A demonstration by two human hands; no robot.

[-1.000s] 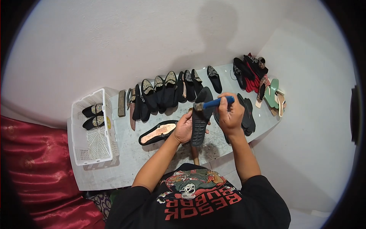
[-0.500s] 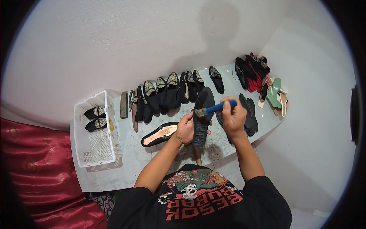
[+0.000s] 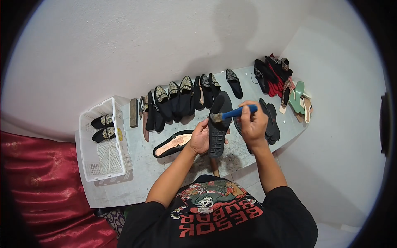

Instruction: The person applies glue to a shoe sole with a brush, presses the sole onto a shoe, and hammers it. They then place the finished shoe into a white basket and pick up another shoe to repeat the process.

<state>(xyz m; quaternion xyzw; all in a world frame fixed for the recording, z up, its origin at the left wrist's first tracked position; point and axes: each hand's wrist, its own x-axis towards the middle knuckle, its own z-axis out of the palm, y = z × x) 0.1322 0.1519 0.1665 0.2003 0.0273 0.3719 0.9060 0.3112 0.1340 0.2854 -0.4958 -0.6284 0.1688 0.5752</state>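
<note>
My left hand (image 3: 200, 138) is closed around a black shoe sole (image 3: 217, 142), held upright above the table with its gridded face toward me. A blue-handled brush (image 3: 237, 112) is gripped in my right hand (image 3: 253, 126), and its bristles touch the upper half of the sole. Beside my left hand lies a black shoe upper with a tan insole (image 3: 173, 144). Behind my right hand, several more black soles (image 3: 271, 122) lie on the table, partly covered by the hand. A wooden handle (image 3: 214, 167) shows below the held sole; its other end is hidden.
Several black shoes with patterned fronts (image 3: 163, 101) line the back of the table (image 3: 142, 173). A white plastic basket (image 3: 127, 153) with two shoes stands at left. Pincers (image 3: 141, 105) and a grey block (image 3: 133, 113) lie nearby. Shoe uppers and green lasts (image 3: 297, 97) pile up at right.
The brush has shifted slightly on the sole, its handle now lying flatter. Both hands stay in nearly the same place, and the view has tilted a little.
</note>
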